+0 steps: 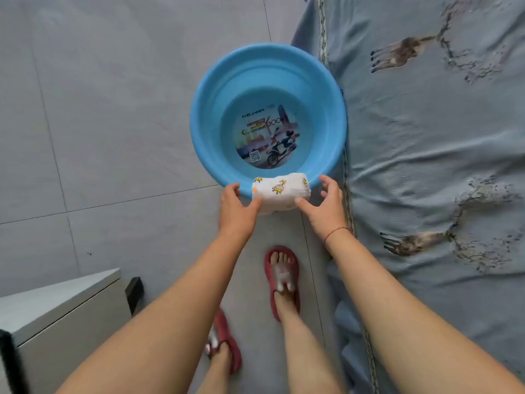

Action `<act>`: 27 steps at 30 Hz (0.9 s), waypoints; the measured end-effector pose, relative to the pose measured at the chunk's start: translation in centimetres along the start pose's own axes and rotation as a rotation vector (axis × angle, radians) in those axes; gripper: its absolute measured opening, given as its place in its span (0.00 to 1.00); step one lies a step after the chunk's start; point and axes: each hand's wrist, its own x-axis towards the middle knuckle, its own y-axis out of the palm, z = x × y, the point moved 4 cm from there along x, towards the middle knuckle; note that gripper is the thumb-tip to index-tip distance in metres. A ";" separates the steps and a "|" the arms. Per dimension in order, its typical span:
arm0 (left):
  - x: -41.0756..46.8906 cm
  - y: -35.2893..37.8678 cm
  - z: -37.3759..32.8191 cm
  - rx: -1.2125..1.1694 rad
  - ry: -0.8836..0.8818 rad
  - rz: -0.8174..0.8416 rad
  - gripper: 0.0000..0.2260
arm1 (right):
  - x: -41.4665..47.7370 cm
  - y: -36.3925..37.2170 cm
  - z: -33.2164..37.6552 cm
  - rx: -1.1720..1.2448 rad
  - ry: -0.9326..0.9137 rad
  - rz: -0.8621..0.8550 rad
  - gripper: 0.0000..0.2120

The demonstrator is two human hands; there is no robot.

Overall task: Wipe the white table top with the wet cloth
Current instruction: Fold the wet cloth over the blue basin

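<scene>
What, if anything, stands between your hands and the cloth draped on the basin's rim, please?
Nothing visible: the left hand and right hand already flank the cloth on the blue basin's near rim, thumbs at its ends.

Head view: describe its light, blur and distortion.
Head view: soft even light, faint shadows; wide-angle bending curves the floor tile lines; blue basin and printed cloth fairly sharp, both hands beside it; lower slipper blurred.
</scene>
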 end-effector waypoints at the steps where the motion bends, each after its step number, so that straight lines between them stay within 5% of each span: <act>1: 0.6 0.3 0.3 -0.015 -0.041 -0.060 0.24 | 0.6 0.2 -0.3 -0.003 0.010 -0.029 0.31; 7: 2.2 3.0 1.9 -0.316 -0.305 -0.095 0.26 | 2.7 1.7 -2.2 0.112 0.133 -0.118 0.29; 21: 2.3 2.9 1.6 -0.287 -0.444 0.069 0.14 | 2.2 1.9 -2.4 0.126 0.193 -0.241 0.23; 27: 0.2 1.1 -1.3 -0.277 -0.231 0.089 0.09 | 0.2 0.8 0.6 0.141 0.036 -0.253 0.09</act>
